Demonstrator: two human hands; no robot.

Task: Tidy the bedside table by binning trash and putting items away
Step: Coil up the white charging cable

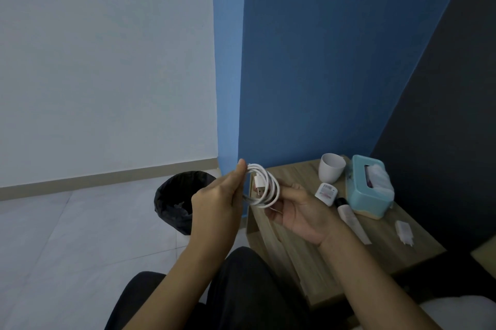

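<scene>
A white charging cable (pixel 264 186), wound into a loop, hangs between both hands above the left edge of the wooden bedside table (pixel 303 176). My left hand (pixel 217 201) pinches the loop's top left with thumb and fingers. My right hand (pixel 300 211), palm up, holds the loop's lower right side. A plug end dangles inside the coil. On the table lie a white cup (pixel 331 170), a small white bottle on its side (pixel 325 193), a white tube with a black cap (pixel 349 215), a teal tissue box (pixel 369 187) and a white charger plug (pixel 404 231).
A bin lined with a black bag (pixel 178 202) stands on the pale tiled floor left of the table, against the blue wall corner. My dark-trousered knees (pixel 241 276) are below the hands. A dark headboard rises at the right, with bedding at the bottom right corner.
</scene>
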